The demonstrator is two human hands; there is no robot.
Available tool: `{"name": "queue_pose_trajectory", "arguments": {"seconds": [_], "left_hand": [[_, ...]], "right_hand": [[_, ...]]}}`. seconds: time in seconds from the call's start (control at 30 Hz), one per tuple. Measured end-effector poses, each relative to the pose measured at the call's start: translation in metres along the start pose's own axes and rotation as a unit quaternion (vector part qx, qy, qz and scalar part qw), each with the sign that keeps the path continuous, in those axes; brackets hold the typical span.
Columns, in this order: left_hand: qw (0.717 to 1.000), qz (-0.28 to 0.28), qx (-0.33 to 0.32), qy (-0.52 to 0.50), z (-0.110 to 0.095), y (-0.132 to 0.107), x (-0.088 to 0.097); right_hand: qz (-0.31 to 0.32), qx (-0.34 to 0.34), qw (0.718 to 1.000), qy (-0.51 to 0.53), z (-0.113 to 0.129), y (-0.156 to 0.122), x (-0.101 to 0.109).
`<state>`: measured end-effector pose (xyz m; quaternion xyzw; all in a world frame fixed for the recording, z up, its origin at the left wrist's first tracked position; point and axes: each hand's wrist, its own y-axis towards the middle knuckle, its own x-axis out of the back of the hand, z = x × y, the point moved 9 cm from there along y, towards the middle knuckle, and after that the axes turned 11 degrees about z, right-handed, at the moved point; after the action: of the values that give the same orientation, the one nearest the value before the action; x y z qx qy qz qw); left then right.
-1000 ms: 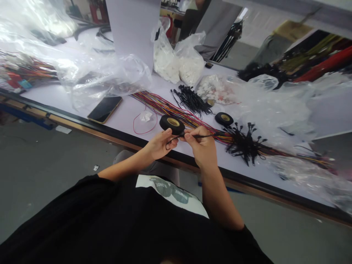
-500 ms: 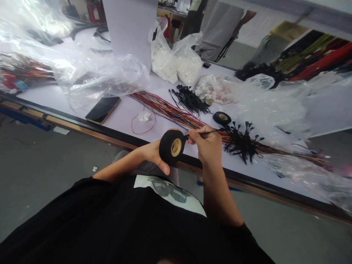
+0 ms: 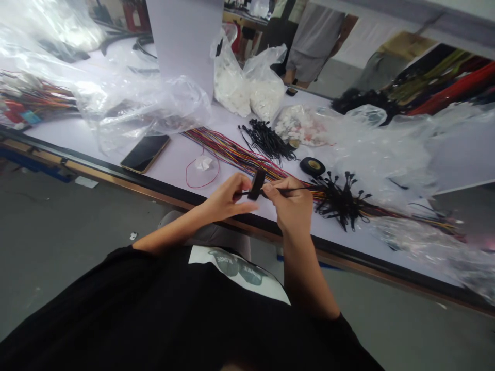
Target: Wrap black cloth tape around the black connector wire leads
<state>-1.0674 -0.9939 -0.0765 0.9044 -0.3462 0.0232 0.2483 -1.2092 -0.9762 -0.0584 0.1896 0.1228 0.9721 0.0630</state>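
Observation:
A roll of black tape [image 3: 257,184] is turned edge-on between my two hands, above the table's front edge. My left hand [image 3: 228,198] has its fingers curled at the roll's left side, while its thumb stretches out below. The fingers partly hide how they hold the roll. My right hand [image 3: 294,203] pinches a thin black cable [image 3: 286,190] just right of the roll. A short dark length shows left of the roll, by my left fingers. Under and behind my right hand runs a bundle of coloured wires [image 3: 228,152].
Black cables with connectors [image 3: 342,198] lie to the right, and another pile [image 3: 268,140] farther back. A second tape roll [image 3: 312,166] sits between them. A phone [image 3: 145,153] lies left. Plastic bags [image 3: 266,93] of white parts stand behind. People's legs [image 3: 311,44] show beyond the table.
The tape roll has turned from face-on to edge-on and moved up, slightly right. My left hand has shifted right and curled its fingers. My right hand stays nearly in place.

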Motion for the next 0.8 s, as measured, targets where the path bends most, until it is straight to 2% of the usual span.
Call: {"name": "queue_pose_trajectory", "arguments": {"seconds": [0.07,0.13,0.3,0.4,0.5,0.67,0.73,0.8], "left_hand": [[0.994,-0.101,0.032,0.029,0.009,-0.002,0.009],[0.987,-0.144,0.045,0.063,0.011,-0.002,0.01],[0.981,-0.144,0.058,0.116,0.007,0.001,0.008],[0.985,-0.126,0.059,0.103,0.007,0.004,0.005],[0.984,-0.134,0.084,0.081,0.013,0.004,0.003],[0.977,-0.18,0.116,-0.024,0.021,-0.008,0.0],[0.966,-0.19,0.133,-0.116,0.028,-0.014,-0.004],[0.94,-0.198,0.156,-0.23,0.037,-0.019,-0.009]], "right_hand": [[-0.014,0.01,1.0,-0.009,0.004,-0.002,0.0],[-0.029,0.021,0.999,-0.017,0.007,-0.004,-0.001],[-0.045,0.01,0.996,-0.08,0.013,-0.007,-0.001],[0.005,-0.023,0.996,-0.088,0.007,-0.007,-0.009],[0.064,-0.052,0.995,-0.054,-0.002,-0.005,-0.02],[0.056,-0.048,0.995,-0.074,-0.005,0.0,-0.018],[0.051,-0.049,0.992,-0.101,-0.005,0.002,-0.016],[0.055,-0.05,0.991,-0.114,-0.004,0.003,-0.016]]}}
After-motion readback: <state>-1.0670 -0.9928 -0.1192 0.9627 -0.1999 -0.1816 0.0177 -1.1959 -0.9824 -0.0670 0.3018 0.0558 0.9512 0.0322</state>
